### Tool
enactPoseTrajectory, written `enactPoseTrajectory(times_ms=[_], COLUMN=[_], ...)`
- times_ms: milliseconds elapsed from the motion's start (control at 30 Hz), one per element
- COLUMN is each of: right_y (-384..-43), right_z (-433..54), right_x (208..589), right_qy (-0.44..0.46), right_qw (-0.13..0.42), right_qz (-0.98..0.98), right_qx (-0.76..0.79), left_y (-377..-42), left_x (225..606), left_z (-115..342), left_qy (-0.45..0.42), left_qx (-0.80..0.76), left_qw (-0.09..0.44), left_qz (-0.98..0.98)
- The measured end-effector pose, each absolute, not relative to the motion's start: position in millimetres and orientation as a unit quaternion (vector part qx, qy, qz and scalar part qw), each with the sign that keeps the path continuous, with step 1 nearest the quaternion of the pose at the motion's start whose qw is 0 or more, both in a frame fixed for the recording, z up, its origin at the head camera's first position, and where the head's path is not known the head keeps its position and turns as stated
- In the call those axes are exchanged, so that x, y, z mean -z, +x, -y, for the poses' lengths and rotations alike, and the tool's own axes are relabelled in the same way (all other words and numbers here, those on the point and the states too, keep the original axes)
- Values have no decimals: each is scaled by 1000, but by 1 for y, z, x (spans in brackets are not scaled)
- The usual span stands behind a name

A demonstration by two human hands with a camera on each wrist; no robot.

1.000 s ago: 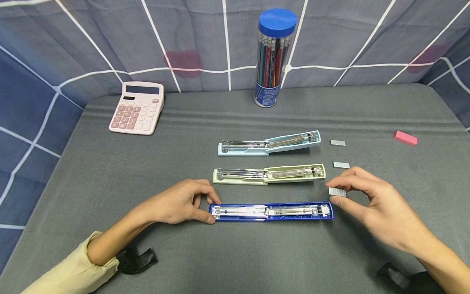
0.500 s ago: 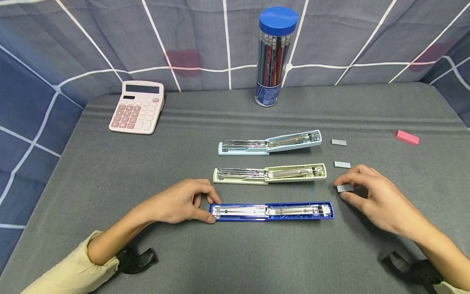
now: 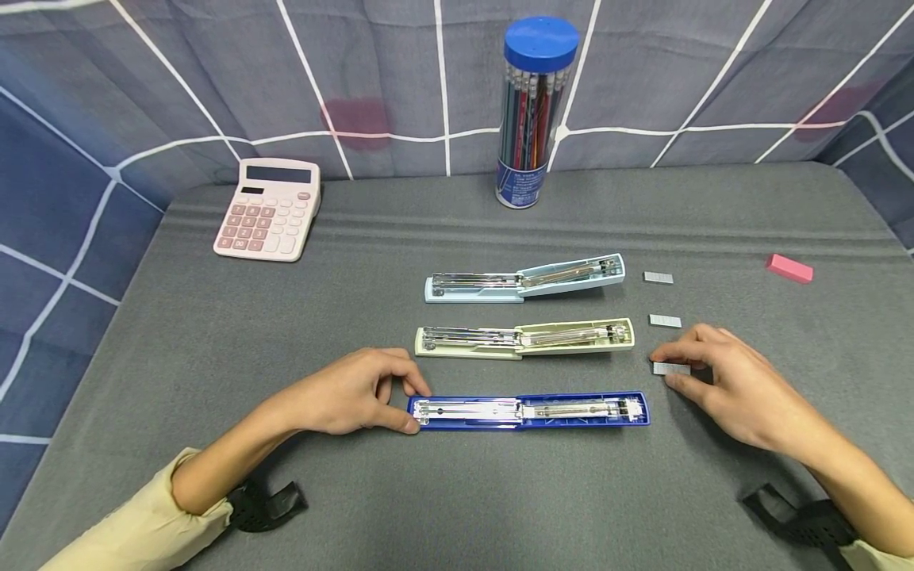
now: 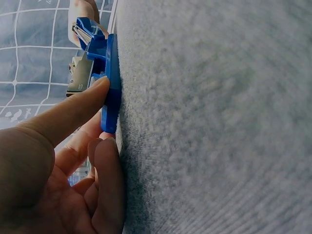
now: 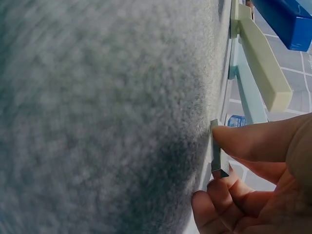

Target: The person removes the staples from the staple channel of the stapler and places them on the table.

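Observation:
My left hand (image 3: 350, 392) holds the left end of a blue stapler (image 3: 464, 411) that lies folded wide open on the grey table, thumb at the near side and fingers at the far side. In the left wrist view the blue stapler's base (image 4: 113, 63) shows between thumb and fingers. To the right of the stapler, my right hand (image 3: 739, 388) pinches a short strip of staples (image 3: 671, 369) between thumb and fingers, down at the cloth. The right wrist view shows this staple strip (image 5: 217, 151) by the thumb tip.
Behind lie a pale green stapler (image 3: 467, 341) and a light blue stapler (image 3: 471, 289), both opened out. Beside their right ends rest two more staple strips, a nearer strip (image 3: 665, 321) and a farther strip (image 3: 658, 277). Around them are a pink eraser (image 3: 789, 268), a calculator (image 3: 267, 210) and a pencil tub (image 3: 528, 119).
The right hand has moved slightly right and back, away from the blue stapler, carrying the staple strip down to the cloth in line with the others. The left hand has stayed put.

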State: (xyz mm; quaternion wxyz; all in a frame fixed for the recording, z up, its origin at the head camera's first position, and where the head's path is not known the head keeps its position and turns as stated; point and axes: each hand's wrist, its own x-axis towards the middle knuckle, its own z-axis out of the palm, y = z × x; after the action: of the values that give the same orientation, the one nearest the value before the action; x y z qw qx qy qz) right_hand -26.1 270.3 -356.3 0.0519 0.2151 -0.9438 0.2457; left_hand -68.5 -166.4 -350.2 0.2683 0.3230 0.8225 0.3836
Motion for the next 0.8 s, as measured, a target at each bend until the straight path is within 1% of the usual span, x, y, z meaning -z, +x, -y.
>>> enactPoseTrajectory(times_ms=[233,600,800], right_y=[-26,-26,-26], right_z=[-269,-269,-269], right_x=[355,359,358], right_qy=[210,219,218], right_qw=[54,76,76], right_qz=[950,947,950], right_qx=[-227,-221,-210], left_y=[-68,-68,-69], left_x=[351,350,351], left_z=[166,166,166], left_qy=[322,322,323], left_qx=[-385,-386,-387], left_qw=[267,266,267], left_qz=[-823,-823,-821])
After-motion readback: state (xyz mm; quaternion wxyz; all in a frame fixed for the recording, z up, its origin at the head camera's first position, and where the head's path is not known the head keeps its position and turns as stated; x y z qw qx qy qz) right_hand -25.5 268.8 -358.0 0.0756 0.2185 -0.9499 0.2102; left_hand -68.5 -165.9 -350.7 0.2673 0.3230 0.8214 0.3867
